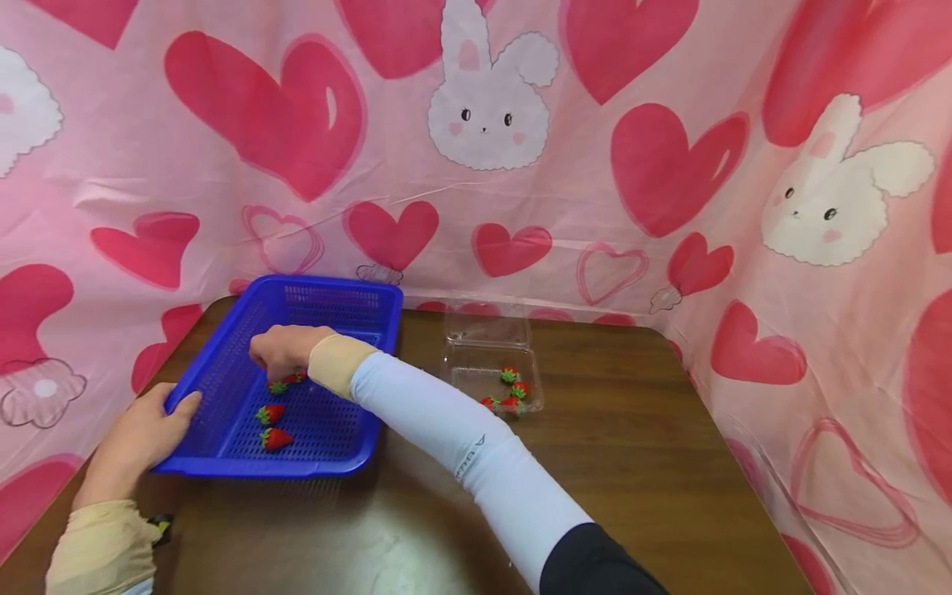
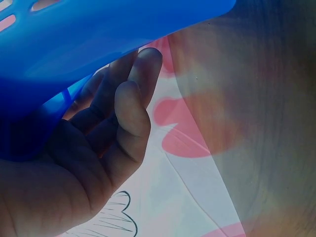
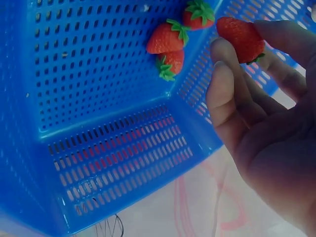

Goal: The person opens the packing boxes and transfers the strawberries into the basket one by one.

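Between the thumb and fingers of my right hand (image 1: 286,349) is a red strawberry (image 3: 242,39), pinched inside the blue basket (image 1: 297,469) near its left wall. The head view hides that strawberry behind the hand. My left hand (image 1: 152,426) grips the basket's left rim, and the left wrist view shows its fingers (image 2: 132,106) curled against the blue plastic from below. On the basket floor lie several strawberries with green leaves; one strawberry (image 1: 276,439) rests toward the near side. In the right wrist view, another strawberry (image 3: 168,38) sits close beside others.
To the right of the basket, a clear plastic box (image 1: 464,376) stands with its lid (image 1: 487,329) folded back. It holds several strawberries (image 1: 519,389). Both containers are on a brown wooden table (image 1: 617,463), with a pink heart-and-rabbit curtain (image 1: 565,190) hanging around its edges.
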`<state>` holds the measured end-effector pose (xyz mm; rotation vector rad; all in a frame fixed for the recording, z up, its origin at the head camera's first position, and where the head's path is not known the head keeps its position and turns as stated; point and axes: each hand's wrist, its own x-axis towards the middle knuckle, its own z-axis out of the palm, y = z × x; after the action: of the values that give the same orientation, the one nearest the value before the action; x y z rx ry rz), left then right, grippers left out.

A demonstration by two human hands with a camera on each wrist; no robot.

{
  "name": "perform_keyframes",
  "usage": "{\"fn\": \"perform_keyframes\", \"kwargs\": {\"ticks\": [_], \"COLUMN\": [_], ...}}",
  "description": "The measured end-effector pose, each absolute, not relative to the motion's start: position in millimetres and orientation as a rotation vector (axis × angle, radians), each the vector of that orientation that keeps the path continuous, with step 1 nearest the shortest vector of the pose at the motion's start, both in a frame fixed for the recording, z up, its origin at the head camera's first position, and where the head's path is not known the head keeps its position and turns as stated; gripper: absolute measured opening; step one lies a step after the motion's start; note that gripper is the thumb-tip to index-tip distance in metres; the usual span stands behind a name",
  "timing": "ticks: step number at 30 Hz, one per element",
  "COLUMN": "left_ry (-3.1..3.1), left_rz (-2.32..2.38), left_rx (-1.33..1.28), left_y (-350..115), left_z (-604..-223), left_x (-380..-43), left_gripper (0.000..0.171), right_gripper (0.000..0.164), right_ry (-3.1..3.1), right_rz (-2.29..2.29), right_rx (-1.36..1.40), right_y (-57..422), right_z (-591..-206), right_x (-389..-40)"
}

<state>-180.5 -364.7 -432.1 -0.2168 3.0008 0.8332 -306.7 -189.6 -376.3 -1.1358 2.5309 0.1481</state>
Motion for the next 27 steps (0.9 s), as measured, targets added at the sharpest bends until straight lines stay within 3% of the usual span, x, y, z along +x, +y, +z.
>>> {"fn": "perform_keyframes", "kwargs": {"ticks": [13, 27], "left_ry": [3.004, 3.009], "left_rz": [0.834, 0.827], "left_rx": [-0.198, -0.201], "left_y": [-366.5, -364.8], "left_z": [-438.3, -436.3], "left_x": [-181.5, -179.1], "left_gripper": [0.063, 0.062], "right_gripper": [0.008, 0.016], "right_ry": [2.565, 2.626], "right_rz": [0.484, 0.544], "right_rx": [-1.098, -1.191], "right_y": [-200.8, -196.3], "right_z": [-403.0, -421.0], "right_x": [-280.8, -270.7]}}
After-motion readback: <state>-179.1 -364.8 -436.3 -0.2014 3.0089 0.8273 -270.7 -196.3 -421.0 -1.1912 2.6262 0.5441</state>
